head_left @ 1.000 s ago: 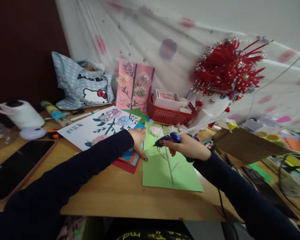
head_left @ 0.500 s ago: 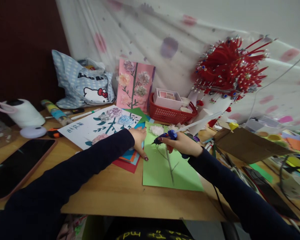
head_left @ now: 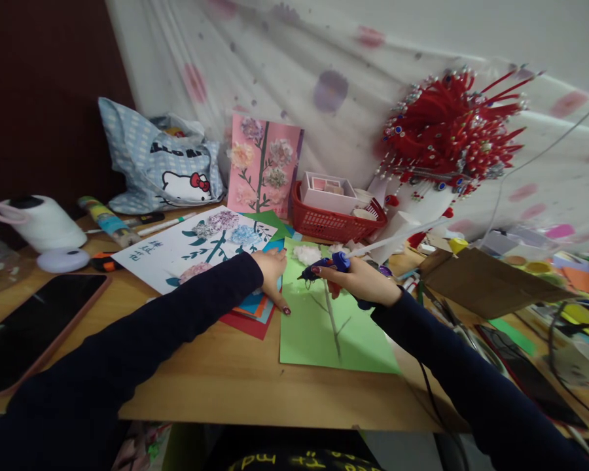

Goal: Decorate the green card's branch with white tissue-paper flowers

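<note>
My right hand [head_left: 368,281] is wrapped round a blue glue gun [head_left: 336,263], with a long pale glue stick [head_left: 402,234] jutting from its back. The dark nozzle points left, over a green sheet of paper [head_left: 309,343]. On that sheet are a drawn grey stem [head_left: 334,324] with branches and a pale fluffy flower [head_left: 307,254] near the top; more pale flowers are partly hidden behind the glue gun. My left hand [head_left: 272,271] lies with fingers spread at the green sheet's left edge, over a stack of coloured paper [head_left: 248,325].
A white flower picture [head_left: 147,256] lies at left, a pink one [head_left: 245,170] stands behind. A red basket [head_left: 334,222] holds a white box. A phone [head_left: 39,327] lies far left. At right are a cardboard piece [head_left: 491,281], scissors and a red beaded headdress [head_left: 451,137].
The glue gun in my right hand has shifted very slightly, its nozzle a little to the left. My left hand stays in place on the paper.
</note>
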`<state>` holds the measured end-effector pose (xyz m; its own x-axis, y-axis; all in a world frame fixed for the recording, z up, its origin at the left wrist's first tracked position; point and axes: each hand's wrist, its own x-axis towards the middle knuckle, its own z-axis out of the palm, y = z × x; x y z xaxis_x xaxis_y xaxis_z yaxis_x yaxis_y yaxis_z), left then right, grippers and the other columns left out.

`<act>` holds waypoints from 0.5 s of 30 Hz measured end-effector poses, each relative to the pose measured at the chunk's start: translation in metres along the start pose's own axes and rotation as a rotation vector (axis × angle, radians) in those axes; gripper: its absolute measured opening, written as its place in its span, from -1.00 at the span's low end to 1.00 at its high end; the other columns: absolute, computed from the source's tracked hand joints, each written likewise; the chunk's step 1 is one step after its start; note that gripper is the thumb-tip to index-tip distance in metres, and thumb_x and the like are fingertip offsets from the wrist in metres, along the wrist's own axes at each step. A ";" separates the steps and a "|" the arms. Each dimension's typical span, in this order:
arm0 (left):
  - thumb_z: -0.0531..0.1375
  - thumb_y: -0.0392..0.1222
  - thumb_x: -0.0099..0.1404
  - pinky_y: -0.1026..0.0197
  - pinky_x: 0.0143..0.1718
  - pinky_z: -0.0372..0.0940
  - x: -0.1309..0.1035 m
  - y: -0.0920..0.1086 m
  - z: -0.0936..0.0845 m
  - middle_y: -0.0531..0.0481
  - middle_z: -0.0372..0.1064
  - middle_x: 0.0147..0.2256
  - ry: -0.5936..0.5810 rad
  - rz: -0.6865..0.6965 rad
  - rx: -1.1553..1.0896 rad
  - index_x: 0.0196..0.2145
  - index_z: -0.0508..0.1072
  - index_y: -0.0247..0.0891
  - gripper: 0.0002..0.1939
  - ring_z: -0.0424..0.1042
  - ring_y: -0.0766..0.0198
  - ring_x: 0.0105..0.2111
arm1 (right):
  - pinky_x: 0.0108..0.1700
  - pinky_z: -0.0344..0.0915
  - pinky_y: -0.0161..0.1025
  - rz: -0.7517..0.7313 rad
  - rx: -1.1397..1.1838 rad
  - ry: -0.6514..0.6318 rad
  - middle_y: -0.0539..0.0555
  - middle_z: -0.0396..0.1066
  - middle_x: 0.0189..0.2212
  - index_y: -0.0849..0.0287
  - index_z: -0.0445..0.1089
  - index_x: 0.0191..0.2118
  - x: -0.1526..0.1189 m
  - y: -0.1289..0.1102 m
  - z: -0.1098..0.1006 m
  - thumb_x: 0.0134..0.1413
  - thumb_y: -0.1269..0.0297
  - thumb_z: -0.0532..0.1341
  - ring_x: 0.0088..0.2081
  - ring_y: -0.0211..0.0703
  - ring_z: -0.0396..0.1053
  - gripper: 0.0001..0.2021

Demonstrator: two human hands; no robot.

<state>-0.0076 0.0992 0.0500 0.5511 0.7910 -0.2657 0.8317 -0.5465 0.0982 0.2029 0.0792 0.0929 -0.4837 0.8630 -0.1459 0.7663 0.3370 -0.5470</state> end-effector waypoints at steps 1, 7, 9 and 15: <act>0.17 0.50 -0.38 0.03 0.19 -0.10 0.000 0.000 0.000 -0.42 -0.33 0.27 -0.002 -0.001 -0.003 0.23 -0.05 -0.56 0.40 -0.20 -0.19 0.24 | -0.38 0.29 -0.31 0.003 0.001 -0.025 0.08 0.43 -0.65 0.23 0.37 -0.64 0.000 0.000 0.000 0.04 -0.15 0.04 -0.55 -0.24 0.37 -0.46; 0.16 0.50 -0.38 0.05 0.19 -0.09 0.001 0.000 -0.001 -0.42 -0.34 0.27 -0.016 -0.009 0.009 0.23 -0.05 -0.58 0.40 -0.21 -0.19 0.24 | -0.39 0.29 -0.31 0.046 -0.033 -0.004 0.09 0.43 -0.65 0.23 0.38 -0.65 0.001 0.001 0.001 0.01 -0.17 0.05 -0.56 -0.25 0.35 -0.45; 0.15 0.51 -0.37 0.04 0.18 -0.07 0.000 0.000 -0.001 -0.41 -0.36 0.27 -0.013 -0.009 0.021 0.23 -0.07 -0.57 0.40 -0.20 -0.18 0.24 | -0.40 0.28 -0.32 0.044 -0.041 0.025 0.09 0.43 -0.65 0.23 0.36 -0.66 0.001 0.001 0.001 0.03 -0.16 0.05 -0.56 -0.25 0.35 -0.45; 0.17 0.50 -0.36 0.04 0.18 -0.08 0.001 -0.001 0.001 -0.42 -0.34 0.27 -0.009 -0.003 0.016 0.23 -0.07 -0.57 0.39 -0.21 -0.20 0.24 | -0.42 0.28 -0.32 0.040 -0.004 0.000 0.10 0.44 -0.66 0.22 0.39 -0.66 0.000 0.003 0.002 -0.01 -0.16 0.08 -0.58 -0.24 0.35 -0.47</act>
<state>-0.0073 0.1004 0.0486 0.5478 0.7904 -0.2742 0.8323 -0.5482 0.0824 0.2044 0.0800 0.0899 -0.4527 0.8757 -0.1681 0.7866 0.3034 -0.5377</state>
